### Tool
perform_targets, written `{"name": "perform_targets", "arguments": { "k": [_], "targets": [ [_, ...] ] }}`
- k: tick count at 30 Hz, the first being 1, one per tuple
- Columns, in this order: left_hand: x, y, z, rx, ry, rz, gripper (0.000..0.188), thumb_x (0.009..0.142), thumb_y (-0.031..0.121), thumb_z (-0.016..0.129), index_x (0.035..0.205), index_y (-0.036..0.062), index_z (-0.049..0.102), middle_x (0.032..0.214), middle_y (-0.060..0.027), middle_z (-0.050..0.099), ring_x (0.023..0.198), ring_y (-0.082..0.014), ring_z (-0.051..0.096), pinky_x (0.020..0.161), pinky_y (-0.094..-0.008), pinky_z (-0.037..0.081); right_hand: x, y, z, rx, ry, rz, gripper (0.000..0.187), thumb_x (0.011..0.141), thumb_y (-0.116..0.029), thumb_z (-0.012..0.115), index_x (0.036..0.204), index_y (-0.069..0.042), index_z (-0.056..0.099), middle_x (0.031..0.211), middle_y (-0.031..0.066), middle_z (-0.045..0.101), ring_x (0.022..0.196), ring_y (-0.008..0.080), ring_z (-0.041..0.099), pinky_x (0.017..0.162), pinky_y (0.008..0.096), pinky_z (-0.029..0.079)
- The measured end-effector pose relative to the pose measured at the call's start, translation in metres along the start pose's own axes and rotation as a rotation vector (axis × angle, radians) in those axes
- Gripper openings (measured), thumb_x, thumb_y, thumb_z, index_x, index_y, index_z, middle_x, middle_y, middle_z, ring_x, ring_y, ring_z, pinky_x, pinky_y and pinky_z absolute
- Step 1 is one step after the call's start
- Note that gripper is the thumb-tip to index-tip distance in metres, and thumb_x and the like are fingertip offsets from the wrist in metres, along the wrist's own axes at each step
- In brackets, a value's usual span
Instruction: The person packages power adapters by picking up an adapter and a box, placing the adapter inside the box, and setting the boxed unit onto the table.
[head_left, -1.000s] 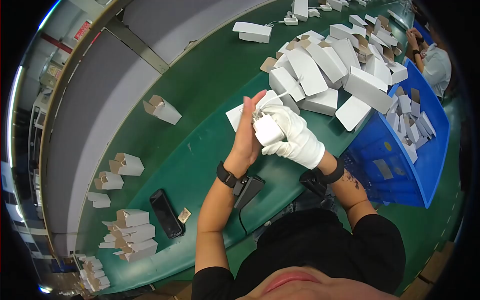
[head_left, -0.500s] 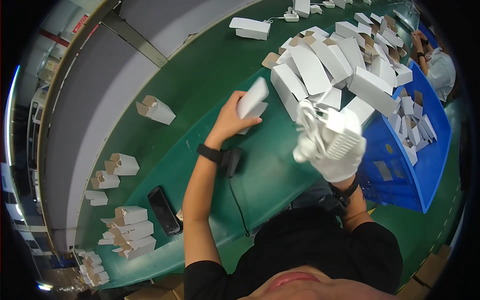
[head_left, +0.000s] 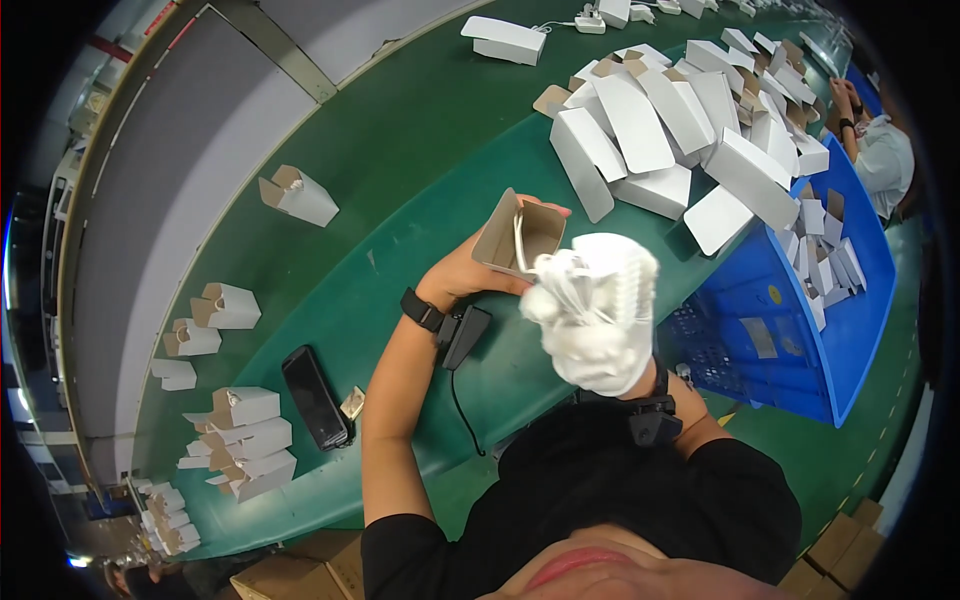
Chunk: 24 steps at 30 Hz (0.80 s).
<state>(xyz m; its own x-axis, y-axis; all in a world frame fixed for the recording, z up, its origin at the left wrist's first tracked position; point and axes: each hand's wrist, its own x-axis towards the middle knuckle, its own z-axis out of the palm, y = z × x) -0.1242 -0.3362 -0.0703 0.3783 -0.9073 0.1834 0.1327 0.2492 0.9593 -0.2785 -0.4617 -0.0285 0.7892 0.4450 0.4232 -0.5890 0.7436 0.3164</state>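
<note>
Packing step, I'd guess. Left hand (head_left: pixel 468 275) wrapped round open box (head_left: pixel 497 238), white loop (head_left: pixel 520 238) inside, cable maybe. Gloved right hand (head_left: pixel 598 345) clamped on blurry white charger (head_left: pixel 625 262), box's 4 o'clock. Next move probably needs charger eased in toward 10 o'clock, past loop.

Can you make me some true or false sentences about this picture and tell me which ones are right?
1. The right hand wears a white glove. True.
2. The left hand holds an open box. True.
3. The left hand wears a glove too. False: it is bare.
4. The phone is inside a box. False: the black phone lies on the green table.
5. White boxes are heaped on the table. True.
6. The big bin is red. False: the bin is blue.
</note>
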Motion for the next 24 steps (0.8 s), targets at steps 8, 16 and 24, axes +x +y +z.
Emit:
{"name": "perform_targets", "arguments": {
  "k": [8,16,24],
  "targets": [
    [-0.011,0.010,0.003,0.347,-0.022,-0.125,0.080,0.055,0.011,0.085,0.124,0.0111,0.043,0.119,-0.0027,0.050,0.115,-0.0171,0.046,0.099,-0.0334,0.036,-0.021,-0.047,0.016,-0.742,0.671,-0.297,0.053,0.078,-0.035,0.069,0.112,0.000,0.049,0.094,0.0102,0.059,0.076,0.0188,0.057,0.066,0.0317,0.049],
    [-0.004,-0.014,0.024,0.857,0.031,-0.091,0.080,0.054,0.021,0.086,0.121,0.0082,0.045,0.115,-0.0064,0.051,0.108,-0.0193,0.050,0.095,-0.0326,0.038,0.000,-0.071,0.030,-3.106,0.678,0.815,0.027,0.074,-0.012,0.062,0.100,-0.004,0.062,0.090,0.0169,0.063,0.079,0.0294,0.064,0.067,0.0358,0.051],
    [0.010,-0.003,0.011,0.577,0.144,-0.100,0.077,0.056,0.024,0.086,0.120,0.0081,0.045,0.111,-0.0067,0.053,0.103,-0.0193,0.052,0.090,-0.0330,0.041,0.044,-0.093,0.023,-3.031,0.304,0.749,0.017,0.074,-0.014,0.060,0.090,-0.010,0.065,0.083,0.0155,0.062,0.069,0.0336,0.063,0.060,0.0390,0.051]
  ]
}}
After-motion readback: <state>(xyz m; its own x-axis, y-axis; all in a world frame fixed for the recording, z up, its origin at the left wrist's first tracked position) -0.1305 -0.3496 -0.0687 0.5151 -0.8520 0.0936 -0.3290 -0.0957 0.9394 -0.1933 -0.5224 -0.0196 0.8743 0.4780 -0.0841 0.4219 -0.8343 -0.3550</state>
